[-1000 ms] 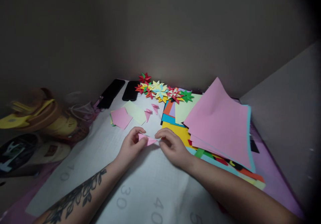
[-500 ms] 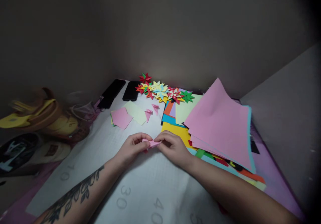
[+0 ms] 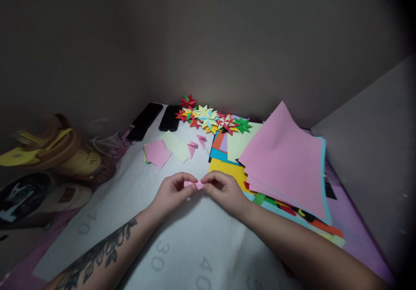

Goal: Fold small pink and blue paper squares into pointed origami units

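Between my hands, just above the white sheet, is a small folded piece of pink paper (image 3: 198,185). My left hand (image 3: 174,191) pinches its left side between thumb and fingers. The right end sits in the pinch of my right hand (image 3: 224,191). My fingers cover much of it, so the exact folds are hard to make out. Beyond my hands lie two small folded pink pieces (image 3: 192,148). Left of them are a pink paper square (image 3: 158,153), with other colours peeking out beneath, and a pale green paper piece (image 3: 176,146).
Several folded paper stars (image 3: 208,117) are heaped at the back by the wall. Two dark phones (image 3: 169,118) lie to their left. Large pink sheets (image 3: 286,160) cover coloured papers at right. Cups and a brown-yellow container (image 3: 78,158) stand at left. The white sheet (image 3: 182,246) bears printed numbers.
The pink paper between my fingers has tilted, and its visible shape is different. Both hands stay in nearly the same place; the other things have not moved.
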The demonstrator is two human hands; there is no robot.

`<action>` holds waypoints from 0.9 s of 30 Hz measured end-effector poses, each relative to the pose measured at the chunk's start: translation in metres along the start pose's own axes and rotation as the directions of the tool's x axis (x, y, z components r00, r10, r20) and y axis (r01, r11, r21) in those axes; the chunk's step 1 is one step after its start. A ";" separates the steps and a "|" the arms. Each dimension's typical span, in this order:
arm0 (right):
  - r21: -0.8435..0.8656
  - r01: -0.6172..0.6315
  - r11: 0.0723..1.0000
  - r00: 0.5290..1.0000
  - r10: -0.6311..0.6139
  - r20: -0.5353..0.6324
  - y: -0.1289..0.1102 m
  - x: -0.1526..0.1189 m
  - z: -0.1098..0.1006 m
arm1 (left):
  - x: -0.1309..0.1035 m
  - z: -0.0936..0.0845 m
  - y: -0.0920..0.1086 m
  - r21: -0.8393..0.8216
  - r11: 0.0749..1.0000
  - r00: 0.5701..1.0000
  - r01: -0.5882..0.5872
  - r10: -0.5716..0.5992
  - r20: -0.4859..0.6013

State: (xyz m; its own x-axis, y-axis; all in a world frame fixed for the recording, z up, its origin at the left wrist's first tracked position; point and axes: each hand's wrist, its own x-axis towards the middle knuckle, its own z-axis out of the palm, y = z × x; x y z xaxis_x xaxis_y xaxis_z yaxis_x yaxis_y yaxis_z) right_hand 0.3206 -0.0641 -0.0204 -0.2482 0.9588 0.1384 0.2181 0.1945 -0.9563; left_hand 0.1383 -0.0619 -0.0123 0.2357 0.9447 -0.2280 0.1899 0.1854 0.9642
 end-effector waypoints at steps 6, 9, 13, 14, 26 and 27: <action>-0.064 -0.002 0.998 1.000 0.001 -0.011 0.000 0.001 0.001 | -0.002 0.005 0.003 0.017 0.998 0.998 -0.067 0.067 0.009; -0.126 0.043 0.991 0.999 -0.045 -0.009 0.001 0.000 0.003 | -0.001 0.006 0.001 0.011 0.999 0.999 -0.037 0.036 0.013; -0.216 0.131 0.968 0.991 -0.129 0.026 0.006 -0.002 0.005 | 0.000 0.005 -0.002 -0.031 1.000 0.999 0.004 -0.003 0.050; -0.244 0.149 0.958 0.989 -0.144 0.038 0.007 -0.003 0.006 | 0.000 0.006 -0.002 -0.059 0.998 0.998 0.014 -0.011 0.065; -0.254 0.273 0.928 0.962 -0.264 0.068 0.001 -0.003 0.010 | -0.005 0.011 -0.005 0.240 0.961 0.990 -0.139 0.139 0.018; -0.253 0.277 0.927 0.961 -0.270 0.063 0.001 -0.002 0.011 | -0.005 0.011 -0.005 0.246 0.959 0.990 -0.142 0.140 0.026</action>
State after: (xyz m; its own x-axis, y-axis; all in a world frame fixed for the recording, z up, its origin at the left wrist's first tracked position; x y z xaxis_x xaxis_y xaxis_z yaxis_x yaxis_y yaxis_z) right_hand 0.3114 -0.0684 -0.0245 -0.3570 0.8556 0.3747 0.3723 0.4983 -0.7830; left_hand 0.1471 -0.0705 -0.0178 0.2845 0.9540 -0.0945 0.3833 -0.0229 0.9233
